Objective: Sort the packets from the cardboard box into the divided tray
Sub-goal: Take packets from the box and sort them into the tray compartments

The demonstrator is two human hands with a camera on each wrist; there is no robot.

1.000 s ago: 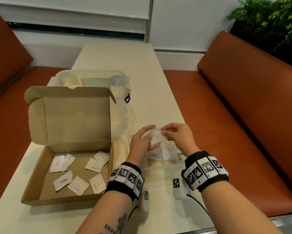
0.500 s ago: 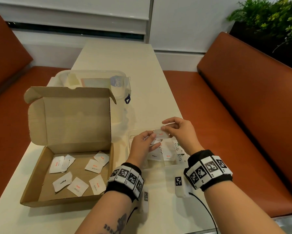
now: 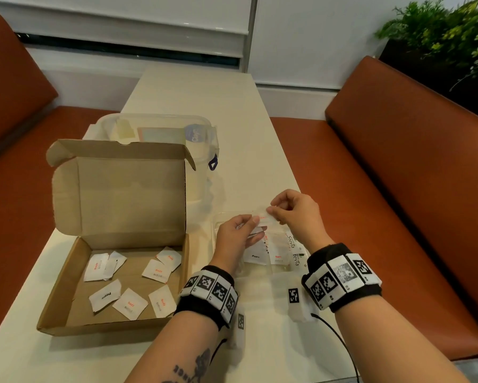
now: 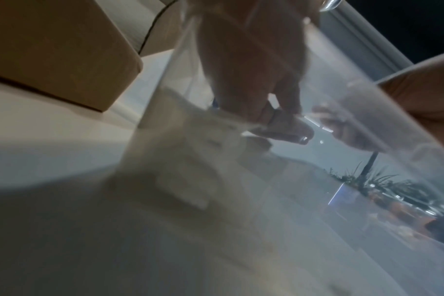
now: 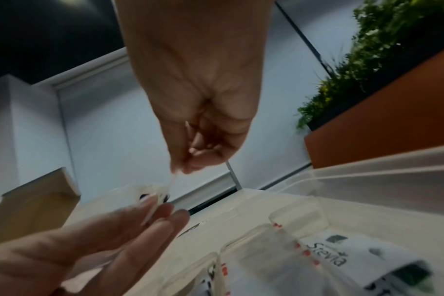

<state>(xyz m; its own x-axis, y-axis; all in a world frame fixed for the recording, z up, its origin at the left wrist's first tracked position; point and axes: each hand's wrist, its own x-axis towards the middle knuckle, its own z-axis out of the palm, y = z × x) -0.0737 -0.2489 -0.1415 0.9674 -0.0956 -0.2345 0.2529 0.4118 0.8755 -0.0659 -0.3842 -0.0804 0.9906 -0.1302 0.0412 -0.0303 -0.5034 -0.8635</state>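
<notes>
An open cardboard box (image 3: 66, 299) at the left holds several white packets (image 3: 130, 302). To its right, under both hands, lies the clear divided tray (image 3: 215, 239), where Pepper (image 3: 255, 255), Salt (image 3: 277, 257) and Stevia (image 3: 291, 241) packets sit in separate compartments. My left hand (image 3: 253, 226) hovers over the tray's left part and pinches a small packet between thumb and fingers. Just right of it, my right hand (image 3: 271, 212) pinches the edge of a thin white packet (image 3: 261, 217). The right wrist view shows that pinch (image 5: 180, 170) and the left fingers (image 5: 145, 220) below it.
A clear lidded container (image 3: 155, 128) stands behind the box, whose raised lid (image 3: 121, 194) hides its lower part. Two white tagged blocks (image 3: 294, 297) and a black cable (image 3: 340, 341) lie near my wrists. Orange benches (image 3: 398, 189) flank the narrow table, with plants at the back right.
My right hand has drawn one packet away from the left hand, up and to the right. The left hand has sunk a little toward the tray.
</notes>
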